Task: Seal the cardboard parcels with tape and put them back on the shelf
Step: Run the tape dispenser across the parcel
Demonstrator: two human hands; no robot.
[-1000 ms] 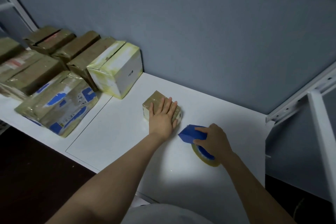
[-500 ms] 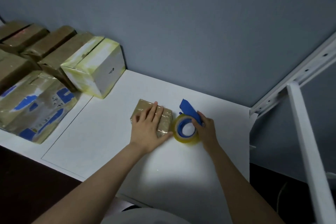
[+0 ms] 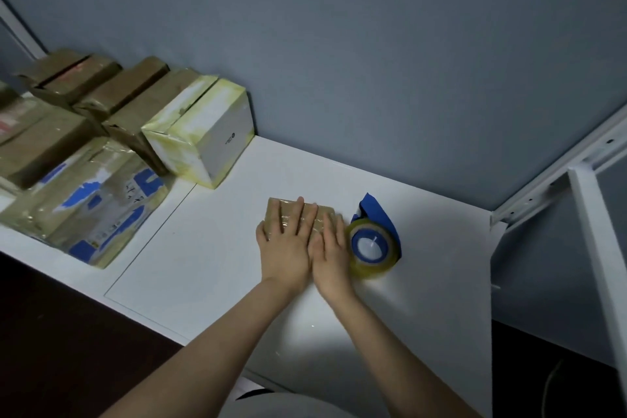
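A small brown taped parcel (image 3: 279, 212) lies on the white shelf board (image 3: 210, 248), near its middle. My left hand (image 3: 286, 248) lies flat on top of it with straight fingers. My right hand (image 3: 330, 253) presses flat beside it on the parcel's right part, fingers straight. A blue tape dispenser (image 3: 373, 241) with a yellowish clear roll stands on the board just right of my right hand, with no hand on it.
Several taped parcels (image 3: 84, 159) are stacked at the left, a white-and-yellow box (image 3: 207, 136) among them. A grey wall runs behind. A white shelf upright (image 3: 597, 248) and rail stand at the right. The board's front edge is near my arms.
My right hand let go of the tape dispenser, left it standing on the board, and moved left onto the parcel beside my left hand.
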